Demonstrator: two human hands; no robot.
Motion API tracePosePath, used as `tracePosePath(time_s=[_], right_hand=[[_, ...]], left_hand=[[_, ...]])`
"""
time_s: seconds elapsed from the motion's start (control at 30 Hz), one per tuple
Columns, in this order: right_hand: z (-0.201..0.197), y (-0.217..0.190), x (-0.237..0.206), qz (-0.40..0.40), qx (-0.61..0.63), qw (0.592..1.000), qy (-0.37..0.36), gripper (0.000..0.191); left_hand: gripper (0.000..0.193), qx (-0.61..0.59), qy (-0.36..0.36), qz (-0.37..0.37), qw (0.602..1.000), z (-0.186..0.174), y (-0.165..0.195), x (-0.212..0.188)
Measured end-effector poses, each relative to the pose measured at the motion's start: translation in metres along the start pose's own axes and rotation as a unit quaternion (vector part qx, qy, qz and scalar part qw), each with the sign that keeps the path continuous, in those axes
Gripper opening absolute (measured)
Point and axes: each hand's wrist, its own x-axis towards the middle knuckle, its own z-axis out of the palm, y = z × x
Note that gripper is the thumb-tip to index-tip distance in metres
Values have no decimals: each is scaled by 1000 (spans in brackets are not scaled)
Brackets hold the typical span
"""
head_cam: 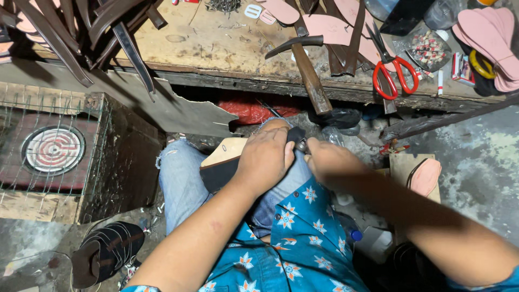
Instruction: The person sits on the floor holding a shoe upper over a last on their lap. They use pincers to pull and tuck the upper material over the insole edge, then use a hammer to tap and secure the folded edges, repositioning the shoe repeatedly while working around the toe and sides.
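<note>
left hand (265,157) fingers are curling tight over a sandal sole (223,162) lying on the knee, and right hand (327,159) fingers are pinching a small dark tool (297,135) against its edge; the grip looks cramped, so the tool may be slipping toward the left fingers. hammer (308,70) and red scissors (394,75) are resting on the desk (216,43) above

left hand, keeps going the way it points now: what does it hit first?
The left hand points up-frame toward the workbench; likely first the hanging head-end of the hammer's wooden handle or the bench edge, though depth is unclear.
</note>
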Motion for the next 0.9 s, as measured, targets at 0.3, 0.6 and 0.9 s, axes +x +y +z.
tracePosePath(time_s=[0.3, 0.6, 0.9], right_hand=[[41, -8, 11, -124, -69, 955, 261, 21], [-1, 11, -6, -81, 13, 995, 52, 26], [55, -9, 11, -145, -67, 937, 311, 11]], left_hand=[[29, -34, -139, -92, 985, -4, -10, 19], [34, -27, -26, -10, 999, 2, 2, -1], [33, -52, -147, -112, 981, -2, -11, 19]])
